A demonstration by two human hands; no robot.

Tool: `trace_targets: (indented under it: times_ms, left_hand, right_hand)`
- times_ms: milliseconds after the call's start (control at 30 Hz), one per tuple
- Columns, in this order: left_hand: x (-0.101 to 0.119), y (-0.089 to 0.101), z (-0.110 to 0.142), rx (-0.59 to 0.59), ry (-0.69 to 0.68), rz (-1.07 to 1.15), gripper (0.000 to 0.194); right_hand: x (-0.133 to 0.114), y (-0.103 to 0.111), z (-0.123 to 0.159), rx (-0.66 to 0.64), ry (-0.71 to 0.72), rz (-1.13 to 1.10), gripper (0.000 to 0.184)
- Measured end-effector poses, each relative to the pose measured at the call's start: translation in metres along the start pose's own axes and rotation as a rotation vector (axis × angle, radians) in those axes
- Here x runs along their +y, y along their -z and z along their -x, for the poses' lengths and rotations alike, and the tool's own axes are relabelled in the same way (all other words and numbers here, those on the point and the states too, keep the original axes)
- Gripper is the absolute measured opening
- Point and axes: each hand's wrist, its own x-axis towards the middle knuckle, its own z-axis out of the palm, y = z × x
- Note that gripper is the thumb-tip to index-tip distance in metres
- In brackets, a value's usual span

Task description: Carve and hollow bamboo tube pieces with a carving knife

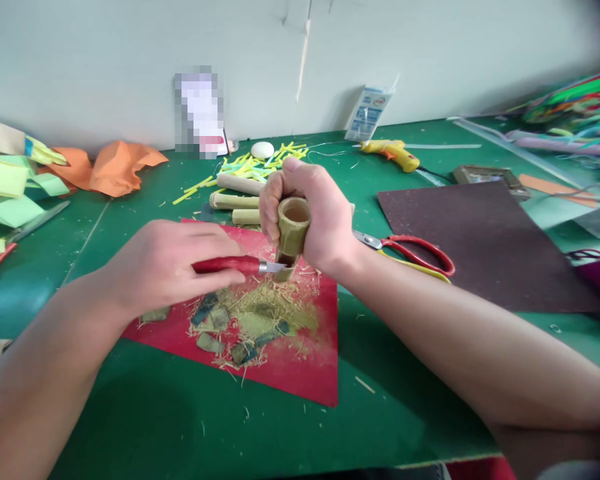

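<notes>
My left hand (pixel 190 260) is closed round a carving knife (pixel 226 265) with a red handle and a short metal blade. The blade tip touches the lower part of a hollow bamboo tube (pixel 290 235), by a dark notch in its side. Wrapped round the tube from the right is my right hand (pixel 320 207), which keeps it nearly upright with its open end up. Below both hands lies a red sheet (pixel 315 373), strewn with bamboo shavings (pixel 263 303), dust and several small flat abrasive-looking pieces (pixel 210 343).
Scissors (pixel 415 253) with red handles lie by my right forearm, beside a dark brown board (pixel 480 253). Bamboo sticks (pixel 235 201), yellow strips (pixel 200 191) and a yellow glue gun (pixel 393 153) are behind. A phone (pixel 200 110) leans on the wall. Orange paper (pixel 123 167) lies left.
</notes>
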Motion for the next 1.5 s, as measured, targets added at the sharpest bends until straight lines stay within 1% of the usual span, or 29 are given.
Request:
trace_targets:
  times_ms: [67,133,233,333,400,533,600,733,800,933,1000,1067,1133,1167,1267,1433,1500]
  left_hand:
    - [0.006,0.004,0.000,-0.091,-0.022,-0.064,0.035]
    - [0.015,0.006,-0.001,-0.152,0.005,-0.083,0.041]
    - [0.027,0.006,-0.005,-0.220,0.065,-0.041,0.038]
    - [0.034,0.007,-0.009,-0.258,0.086,0.055,0.036]
    - [0.034,0.007,-0.010,-0.258,0.093,0.084,0.035]
    - [0.030,0.009,-0.010,-0.168,0.144,0.081,0.037]
    - [0.027,0.010,-0.009,-0.152,0.173,0.088,0.038]
    - [0.023,0.010,-0.005,-0.231,0.177,0.064,0.038]
    - [0.023,0.010,-0.004,-0.241,0.168,0.041,0.039]
    - [0.021,0.010,-0.002,-0.263,0.180,0.027,0.040]
    - [0.020,0.009,-0.003,-0.289,0.189,0.052,0.041]
    - [0.020,0.007,-0.003,-0.296,0.213,0.091,0.040]
    - [0.020,0.002,-0.002,-0.295,0.266,0.134,0.037]
    - [0.020,0.000,-0.002,-0.285,0.298,0.156,0.035]
    - [0.022,-0.007,-0.001,-0.264,0.361,0.204,0.031]
    - [0.025,-0.010,-0.002,-0.271,0.371,0.278,0.031]
    - [0.027,-0.010,-0.003,-0.259,0.377,0.313,0.030]
  right_hand:
    - [-0.001,0.000,0.000,-0.021,0.018,0.009,0.055]
    - [-0.003,0.001,0.000,-0.019,0.029,0.028,0.054]
    - [-0.004,0.000,0.000,-0.007,0.009,0.063,0.054]
    - [-0.004,0.000,0.000,-0.002,-0.031,0.105,0.056]
    - [-0.004,0.001,0.000,0.003,-0.039,0.111,0.056]
    - [-0.003,0.002,0.000,0.004,-0.034,0.101,0.055]
    - [-0.002,0.003,0.001,-0.002,-0.029,0.093,0.055]
    - [0.001,0.003,0.002,-0.025,0.042,0.035,0.046]
    - [0.002,0.003,0.002,-0.040,0.073,0.033,0.043]
    - [0.003,0.004,0.001,-0.051,0.110,0.076,0.046]
    - [0.002,0.004,0.001,-0.092,0.061,0.083,0.047]
    - [0.000,0.004,0.001,-0.162,-0.033,0.067,0.046]
    - [-0.003,0.004,0.002,-0.199,-0.101,0.057,0.042]
    - [-0.004,0.004,0.002,-0.200,-0.114,0.061,0.041]
    - [-0.007,0.003,0.004,-0.184,-0.114,0.100,0.039]
    - [-0.005,0.002,0.005,-0.132,-0.072,0.148,0.037]
    - [-0.004,0.001,0.004,-0.123,-0.084,0.144,0.038]
